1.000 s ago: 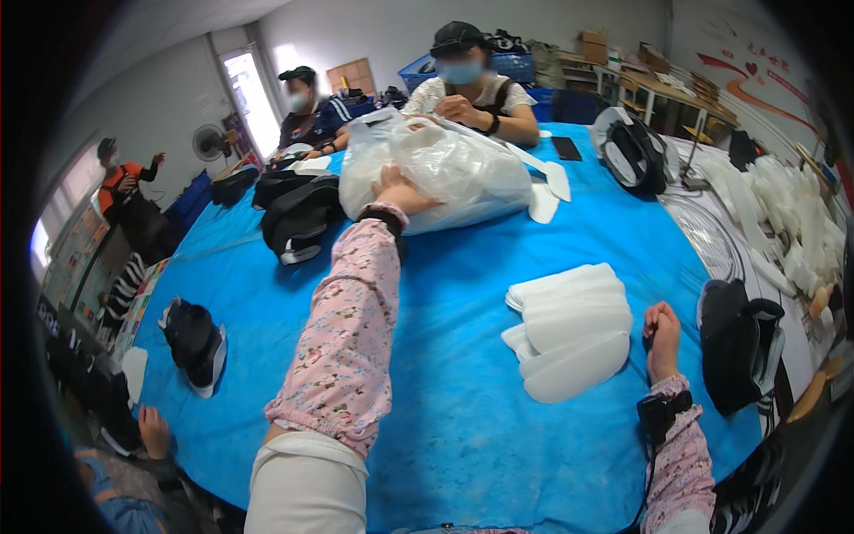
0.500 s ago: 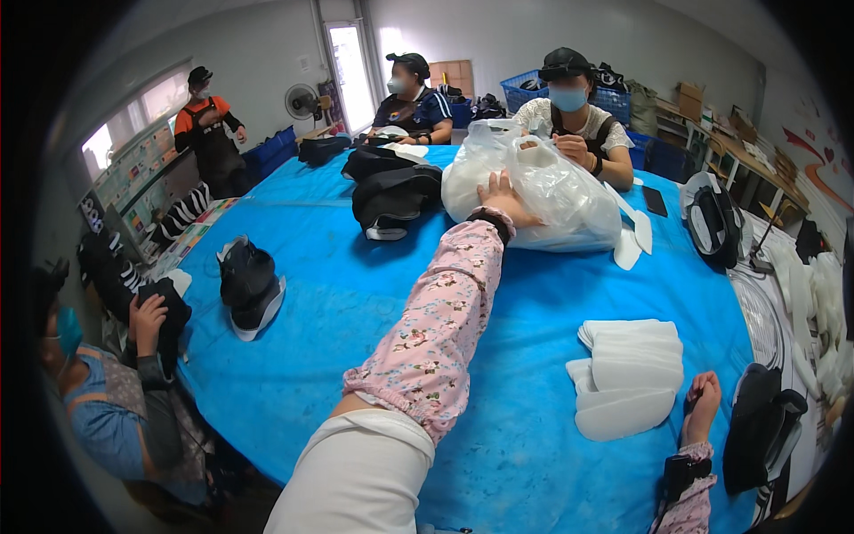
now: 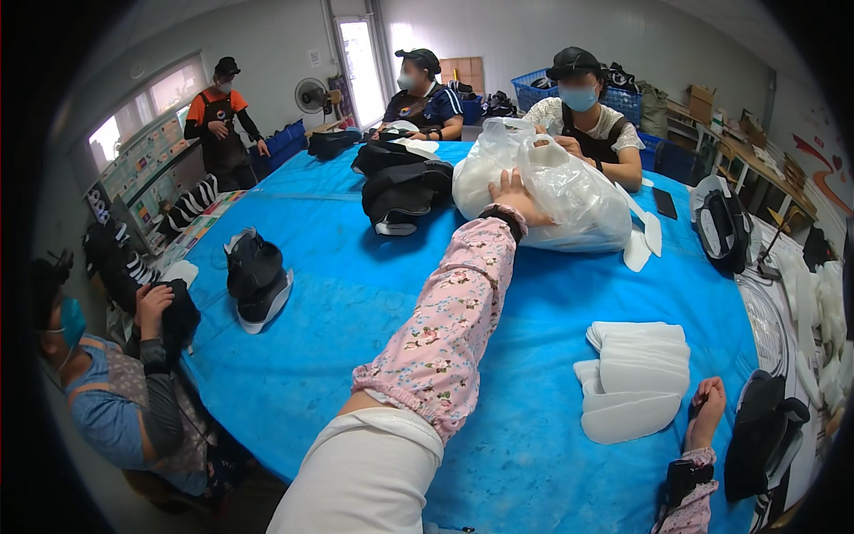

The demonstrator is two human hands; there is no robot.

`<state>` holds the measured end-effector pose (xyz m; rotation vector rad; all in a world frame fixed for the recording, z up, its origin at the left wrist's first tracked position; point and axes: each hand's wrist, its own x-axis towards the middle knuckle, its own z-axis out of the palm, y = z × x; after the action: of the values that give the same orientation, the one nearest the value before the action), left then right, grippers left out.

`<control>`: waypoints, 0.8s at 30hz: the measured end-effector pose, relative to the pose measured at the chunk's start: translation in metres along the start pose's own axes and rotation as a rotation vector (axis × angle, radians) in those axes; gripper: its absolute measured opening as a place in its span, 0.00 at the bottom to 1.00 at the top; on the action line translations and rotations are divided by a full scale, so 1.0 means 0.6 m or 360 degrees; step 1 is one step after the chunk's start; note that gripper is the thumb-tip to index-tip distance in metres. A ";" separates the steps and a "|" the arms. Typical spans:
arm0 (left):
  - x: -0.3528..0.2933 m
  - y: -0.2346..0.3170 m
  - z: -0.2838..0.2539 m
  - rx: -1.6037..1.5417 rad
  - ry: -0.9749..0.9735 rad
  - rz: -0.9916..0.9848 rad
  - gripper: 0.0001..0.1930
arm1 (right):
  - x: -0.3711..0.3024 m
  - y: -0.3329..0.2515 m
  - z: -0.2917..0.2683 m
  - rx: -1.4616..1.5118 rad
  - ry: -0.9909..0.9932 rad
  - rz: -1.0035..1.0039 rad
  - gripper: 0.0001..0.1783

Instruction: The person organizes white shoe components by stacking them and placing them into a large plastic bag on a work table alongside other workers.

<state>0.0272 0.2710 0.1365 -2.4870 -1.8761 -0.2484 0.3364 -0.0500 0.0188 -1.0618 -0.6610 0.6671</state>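
Tho beyond R hand (image 3: 707, 411), bag (image 3: 578, 214) against L (image 3: 519, 199).

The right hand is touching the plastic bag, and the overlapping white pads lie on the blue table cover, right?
Not quite: the head view shows the left hand touching the plastic bag. The overlapping white pads do lie on the blue table cover.

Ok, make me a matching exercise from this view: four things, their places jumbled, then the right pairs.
1. bare left hand
2. bare right hand
3. flat black phone
4. round dark fan

A. between fanned white rounded sheets and a black fabric piece
B. left of the bright doorway
C. at the far side of the blue table cover
D. touching the bulging translucent plastic bag

1-D, 2-A, 3-C, 4-B
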 end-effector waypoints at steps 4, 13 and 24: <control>-0.004 0.001 -0.004 -0.0008 0.0013 0.0018 0.55 | 0.001 0.001 -0.003 -0.0029 -0.0003 0.0003 0.09; 0.001 0.002 0.005 0.0014 0.0014 -0.0005 0.56 | -0.001 -0.004 0.000 -0.0037 -0.0001 -0.0018 0.10; 0.003 0.003 0.004 0.0020 0.0018 -0.0060 0.56 | -0.001 -0.004 0.002 -0.0024 -0.0007 -0.0002 0.10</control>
<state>0.0295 0.2727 0.1343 -2.4388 -1.9157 -0.2496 0.3353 -0.0506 0.0212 -1.0740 -0.6715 0.6643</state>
